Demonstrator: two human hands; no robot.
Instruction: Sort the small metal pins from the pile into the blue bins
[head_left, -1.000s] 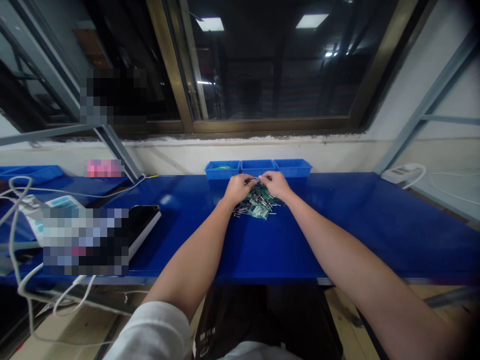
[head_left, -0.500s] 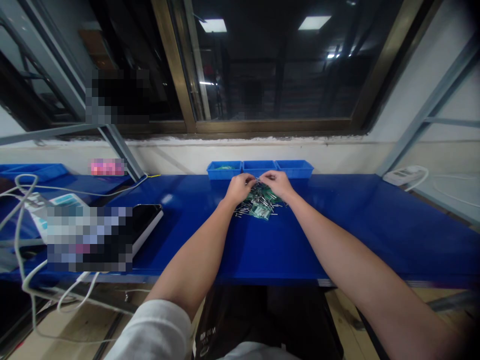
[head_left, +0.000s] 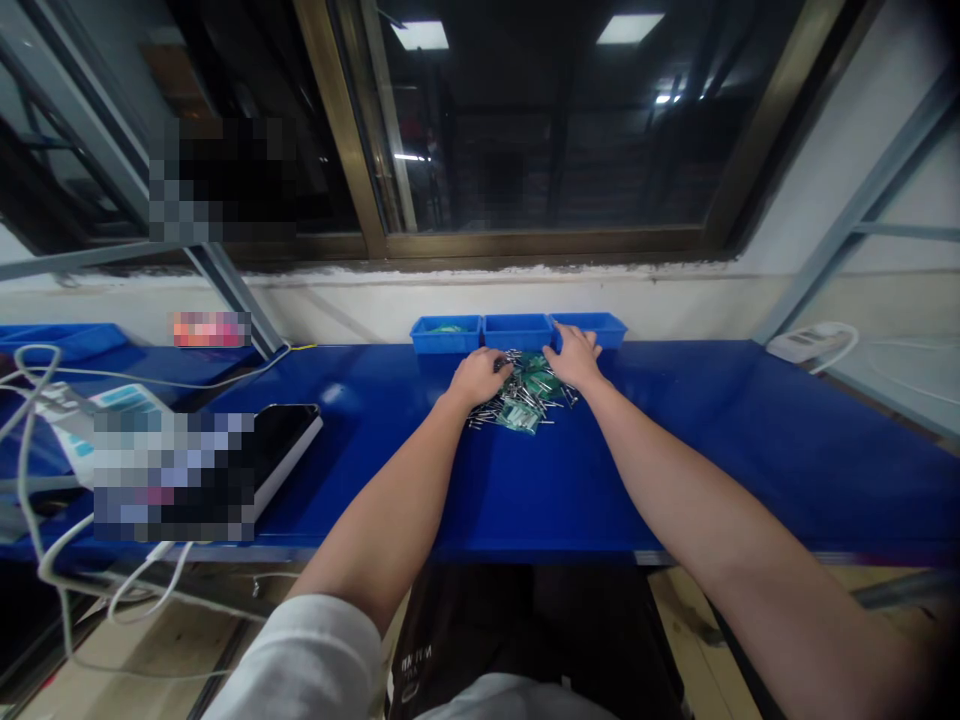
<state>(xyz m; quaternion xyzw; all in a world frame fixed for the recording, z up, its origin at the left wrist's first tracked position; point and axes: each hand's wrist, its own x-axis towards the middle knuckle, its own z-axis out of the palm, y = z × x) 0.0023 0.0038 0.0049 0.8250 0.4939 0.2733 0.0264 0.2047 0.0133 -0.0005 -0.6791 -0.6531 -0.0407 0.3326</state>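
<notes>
A heap of slim silvery metal pieces, like screws or pins (head_left: 487, 412), lies on the blue table with small green-tinted plastic bags (head_left: 521, 416) among them. At the heap's left side, my left hand (head_left: 478, 378) rests with curled fingers; what they hold, if anything, is hidden. My right hand (head_left: 576, 358) is over the back right of the heap, its fingers spread and reaching to the front of the right blue bin (head_left: 611, 335). Nothing shows in that hand. Beside it, the middle blue bin (head_left: 517, 330) and the left blue bin (head_left: 424, 340) stand in a row; some green material lies in the left one.
To the left, a dark-topped device (head_left: 289, 440) sits near white cables (head_left: 37, 450) that hang over the table edge. A white power strip (head_left: 806, 342) lies at the far right. Grey metal frame posts (head_left: 236, 295) rise on both sides, before a window.
My right hand has moved away from my left hand, to the right and slightly back, and its fingers have spread. My left hand stays at the heap.
</notes>
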